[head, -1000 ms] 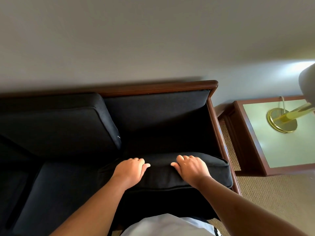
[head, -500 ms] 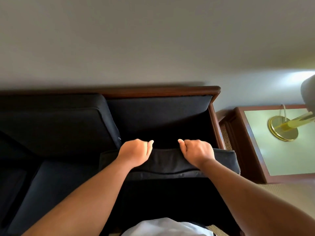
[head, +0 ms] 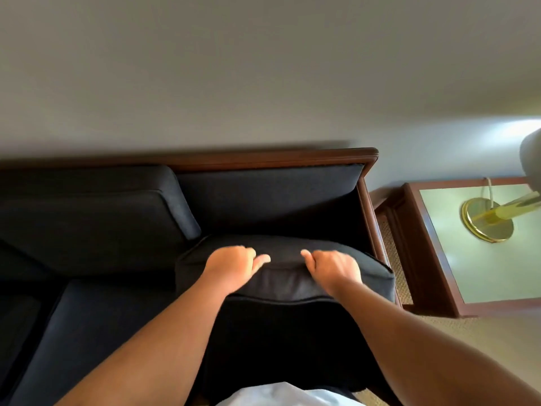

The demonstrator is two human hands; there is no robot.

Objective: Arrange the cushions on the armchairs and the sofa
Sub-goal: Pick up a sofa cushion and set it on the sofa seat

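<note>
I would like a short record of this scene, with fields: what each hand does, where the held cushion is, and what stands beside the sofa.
left hand: grips the top edge of the loose cushion
right hand: grips the same edge, apart from the left hand
loose cushion: dark, held at the right end of the sofa, in front of the uncovered backrest
back cushion: in place, left of the loose cushion
side table: right of the sofa, carries a brass lamp base
</note>
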